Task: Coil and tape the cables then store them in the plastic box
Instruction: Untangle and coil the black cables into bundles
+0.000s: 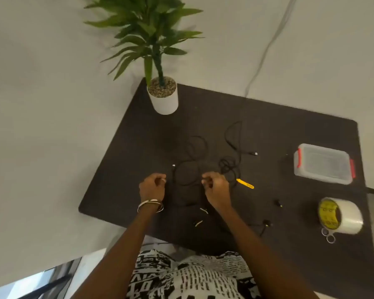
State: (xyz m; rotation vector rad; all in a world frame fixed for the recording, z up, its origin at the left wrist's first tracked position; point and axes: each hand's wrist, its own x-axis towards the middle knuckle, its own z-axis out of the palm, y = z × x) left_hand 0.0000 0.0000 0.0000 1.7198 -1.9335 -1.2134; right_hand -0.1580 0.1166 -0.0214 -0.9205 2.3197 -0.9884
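Several thin black cables (194,162) lie tangled in loose loops on the dark table (268,117), hard to tell apart against it. My left hand (152,186) and my right hand (216,188) hover at the near side of the tangle, fingers curled; each seems to pinch a cable, though the strands are too thin to be sure. A clear plastic box (323,164) with red clips and its lid on stands at the right. A roll of clear tape (340,215) lies near the right front, with scissors (328,235) beside it.
A potted plant (163,93) in a white pot stands at the table's far left corner. A yellow strip (245,183) lies right of my right hand. Small black plugs (277,202) and another black plug (267,223) rest near the front. A grey cord (266,50) runs up the wall.
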